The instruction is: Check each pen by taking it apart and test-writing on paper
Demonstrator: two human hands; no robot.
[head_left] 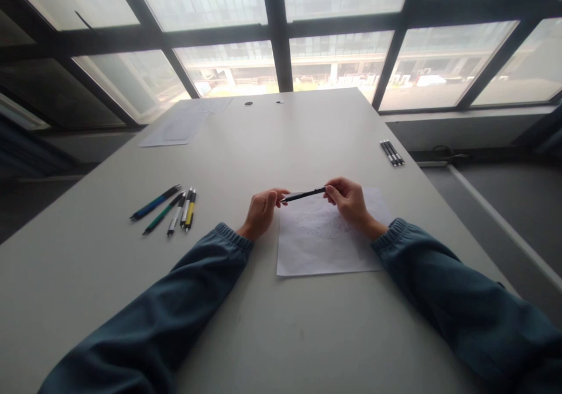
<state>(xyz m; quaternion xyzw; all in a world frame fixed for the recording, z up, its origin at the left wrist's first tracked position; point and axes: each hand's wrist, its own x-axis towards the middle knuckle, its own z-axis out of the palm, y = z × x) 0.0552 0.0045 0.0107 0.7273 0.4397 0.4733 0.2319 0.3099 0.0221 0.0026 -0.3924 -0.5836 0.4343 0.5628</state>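
A black pen is held level between both hands, just above the far edge of a white sheet of paper with a faint pencil drawing. My left hand pinches the pen's left tip with its fingertips. My right hand grips the pen's right end. Both forearms wear dark teal sleeves and rest on the white table.
Several coloured pens lie in a row on the table's left side. A few black pens lie near the right edge. More paper sheets sit at the far left corner. Large windows stand behind the table.
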